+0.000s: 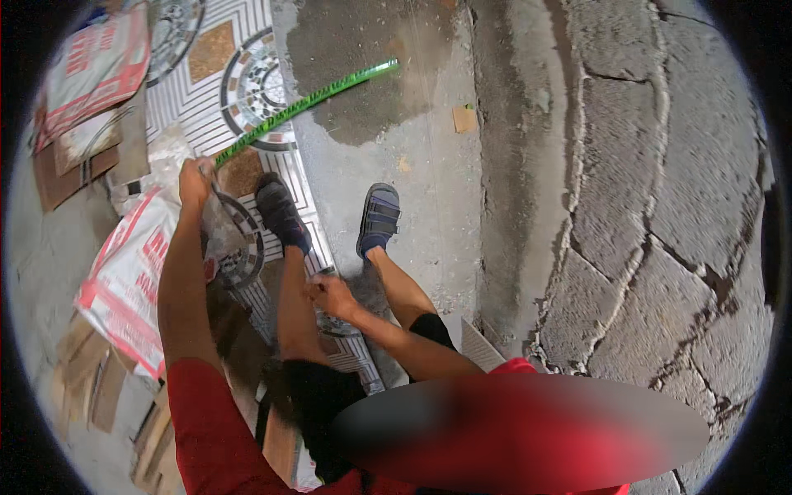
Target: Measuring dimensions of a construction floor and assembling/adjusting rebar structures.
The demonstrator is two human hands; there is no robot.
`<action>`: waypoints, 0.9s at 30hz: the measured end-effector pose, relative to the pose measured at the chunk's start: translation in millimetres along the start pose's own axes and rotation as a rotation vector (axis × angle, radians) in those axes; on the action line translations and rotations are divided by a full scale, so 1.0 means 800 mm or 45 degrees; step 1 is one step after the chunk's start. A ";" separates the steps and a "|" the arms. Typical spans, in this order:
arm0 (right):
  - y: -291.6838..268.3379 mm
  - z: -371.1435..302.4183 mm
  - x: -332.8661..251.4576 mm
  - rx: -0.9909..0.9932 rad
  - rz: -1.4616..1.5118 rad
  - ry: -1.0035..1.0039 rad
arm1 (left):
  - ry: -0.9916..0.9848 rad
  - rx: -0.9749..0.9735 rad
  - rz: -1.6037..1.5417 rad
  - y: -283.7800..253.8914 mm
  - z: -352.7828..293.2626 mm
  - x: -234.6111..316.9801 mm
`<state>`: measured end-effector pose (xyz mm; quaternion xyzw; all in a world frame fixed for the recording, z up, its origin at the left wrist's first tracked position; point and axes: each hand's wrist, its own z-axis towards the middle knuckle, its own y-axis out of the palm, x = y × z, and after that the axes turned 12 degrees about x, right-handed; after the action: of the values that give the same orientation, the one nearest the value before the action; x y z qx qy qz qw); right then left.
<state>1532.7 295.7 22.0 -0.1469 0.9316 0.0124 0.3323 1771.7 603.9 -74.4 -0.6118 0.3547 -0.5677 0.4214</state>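
My left hand (pixel 196 183) is closed at the near end of a long, narrow green strip (pixel 305 103) with dark printed marks. From there it slants up to the right, over the patterned tiles (pixel 210 111) and across a dark patch on the concrete. Whether it rests on the surface is hard to tell. Beside my left shin, my right hand (pixel 334 297) has its fingers curled in; what they hold, if anything, is hidden. My sandalled feet (pixel 379 221) stand apart, one on the tiles' edge and one on the concrete.
White and red printed sacks (pixel 136 276) lie at left, with wood pieces (pixel 99 375) below them and brown boards (pixel 82 161) above. A small tan chip (pixel 464 120) lies on the concrete (pixel 429 280). Cracked paving (pixel 615 157) runs along the right. A blurred oval covers the lower right.
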 end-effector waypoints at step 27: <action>0.073 0.106 -0.073 0.142 0.206 0.034 | 0.294 -0.315 0.503 0.232 0.230 -0.059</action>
<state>1611.6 377.7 -11.9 -0.0524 0.9440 -0.0147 0.3253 1958.1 594.8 -263.6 -0.5086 0.5800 -0.4927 0.4027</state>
